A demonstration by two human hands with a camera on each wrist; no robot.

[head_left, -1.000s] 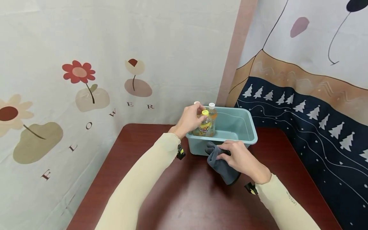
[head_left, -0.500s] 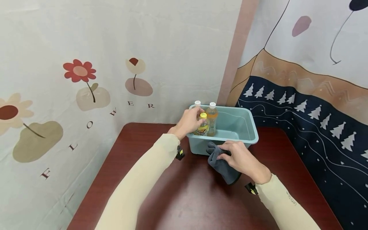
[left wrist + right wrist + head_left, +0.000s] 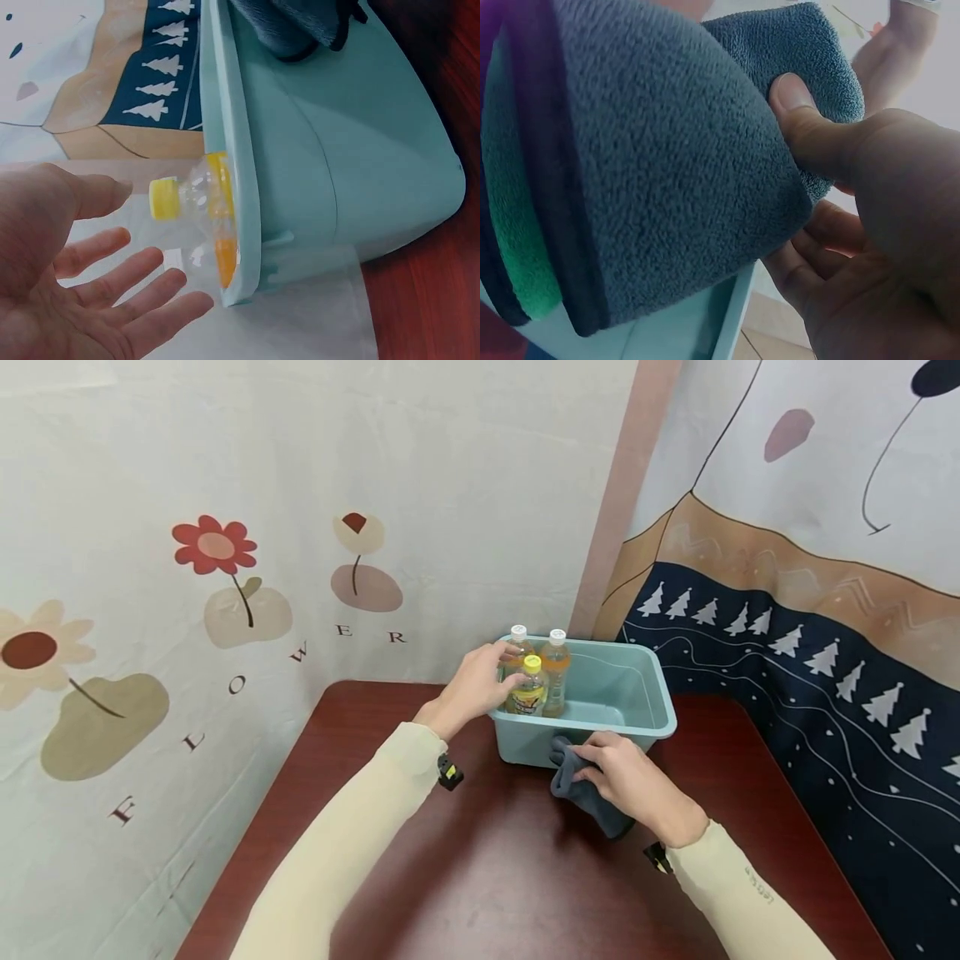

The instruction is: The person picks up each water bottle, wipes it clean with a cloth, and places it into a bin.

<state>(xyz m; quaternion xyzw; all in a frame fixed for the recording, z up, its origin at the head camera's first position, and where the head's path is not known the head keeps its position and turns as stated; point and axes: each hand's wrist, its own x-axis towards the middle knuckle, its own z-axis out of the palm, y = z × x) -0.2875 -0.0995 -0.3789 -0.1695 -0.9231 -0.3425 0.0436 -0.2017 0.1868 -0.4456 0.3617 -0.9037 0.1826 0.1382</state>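
A yellow-capped bottle (image 3: 529, 687) stands in the left end of a light blue plastic bin (image 3: 510, 742). Behind it are two white-capped bottles, one at the right (image 3: 556, 672) and one at the left (image 3: 519, 647). My left hand (image 3: 476, 681) is beside the yellow cap, fingers spread and apart from it; in the left wrist view a gap shows between the fingers and the yellow cap (image 3: 165, 199). In front of the bin my right hand (image 3: 626, 777) pinches a folded dark grey cloth (image 3: 588, 797). The right wrist view shows the thumb pressing on the cloth (image 3: 675, 165), whose underside is green.
The bin stands at the back of a dark red wooden table (image 3: 480, 877), close to the printed wall cloth (image 3: 450, 485). A navy cloth with white trees (image 3: 787, 710) hangs along the right side.
My left hand has let go of the yellow-capped bottle and drawn back to the left, its fingers opening. The bottle has sunk slightly lower in the bin. My right hand still holds the cloth.
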